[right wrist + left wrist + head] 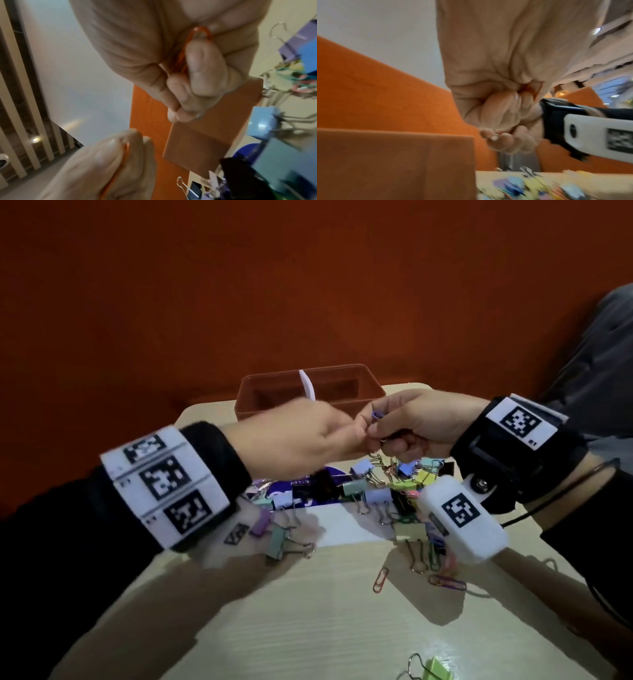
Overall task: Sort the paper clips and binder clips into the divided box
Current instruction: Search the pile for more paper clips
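Both hands meet in the air just in front of the orange divided box [255, 409], above the clip pile [376, 487]. My right hand [382, 428] is curled around paper clips: a blue one [376, 415] sticks up between its fingers, and the right wrist view shows an orange one [200, 32] against its palm. My left hand [358, 434] touches it fingertip to fingertip and pinches a thin orange paper clip [126, 148]. A white divider [307, 385] splits the box; both halves look dark, and I cannot see their contents.
Pastel and black binder clips lie heaped on a purple-and-white sheet [342, 529] at mid-table. Loose paper clips [381, 579] lie nearer me, and a green binder clip [435, 671] sits at the near edge. An orange wall stands behind the table. Grey cloth [603, 364] shows at the right.
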`<state>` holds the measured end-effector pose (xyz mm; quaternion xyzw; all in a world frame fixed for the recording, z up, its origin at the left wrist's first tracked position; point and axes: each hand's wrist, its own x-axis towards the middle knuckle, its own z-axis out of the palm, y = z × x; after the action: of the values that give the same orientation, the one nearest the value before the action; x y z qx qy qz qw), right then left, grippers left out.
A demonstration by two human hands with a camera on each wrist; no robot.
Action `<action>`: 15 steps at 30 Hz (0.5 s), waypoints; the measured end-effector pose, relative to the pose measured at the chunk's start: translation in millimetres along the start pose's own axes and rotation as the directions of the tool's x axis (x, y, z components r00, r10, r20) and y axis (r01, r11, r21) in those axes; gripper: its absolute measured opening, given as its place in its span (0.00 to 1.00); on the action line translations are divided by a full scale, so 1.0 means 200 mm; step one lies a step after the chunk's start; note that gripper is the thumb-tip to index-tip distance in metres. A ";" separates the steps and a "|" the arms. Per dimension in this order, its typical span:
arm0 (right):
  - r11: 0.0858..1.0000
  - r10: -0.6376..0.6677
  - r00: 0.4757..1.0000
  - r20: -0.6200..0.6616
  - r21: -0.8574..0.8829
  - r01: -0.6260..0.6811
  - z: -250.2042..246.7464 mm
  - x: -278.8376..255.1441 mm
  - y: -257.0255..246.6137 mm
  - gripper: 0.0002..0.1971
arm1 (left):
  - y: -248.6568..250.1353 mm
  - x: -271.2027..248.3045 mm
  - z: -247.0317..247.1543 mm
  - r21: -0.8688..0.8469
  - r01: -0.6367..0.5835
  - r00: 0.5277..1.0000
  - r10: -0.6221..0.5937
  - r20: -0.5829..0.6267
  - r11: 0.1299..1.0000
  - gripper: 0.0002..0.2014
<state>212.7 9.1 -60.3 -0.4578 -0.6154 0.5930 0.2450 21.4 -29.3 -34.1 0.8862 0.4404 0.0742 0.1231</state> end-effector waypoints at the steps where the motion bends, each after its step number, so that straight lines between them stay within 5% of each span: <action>1: 1.000 -0.007 1.000 0.006 -0.008 0.007 -0.01 0.02 -0.05 0.12 | -0.05 0.01 -0.05 -0.015 0.050 0.997 -0.051 -0.061 0.999 0.20; 8: 0.991 0.032 0.987 -0.155 0.134 -0.011 0.06 0.30 -0.35 0.06 | -0.35 0.16 -0.21 -0.388 0.365 0.870 -0.459 -0.182 0.846 0.15; 15: 0.960 0.079 0.956 -0.282 0.279 0.003 0.23 0.50 -0.41 0.07 | -0.45 0.19 -0.17 -0.566 0.410 0.808 -0.573 -0.139 0.716 0.08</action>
<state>105.6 81.3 -15.0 -0.5132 -0.4750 0.6039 0.3825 -32.4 58.8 -25.3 0.6470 0.6399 0.2874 0.2989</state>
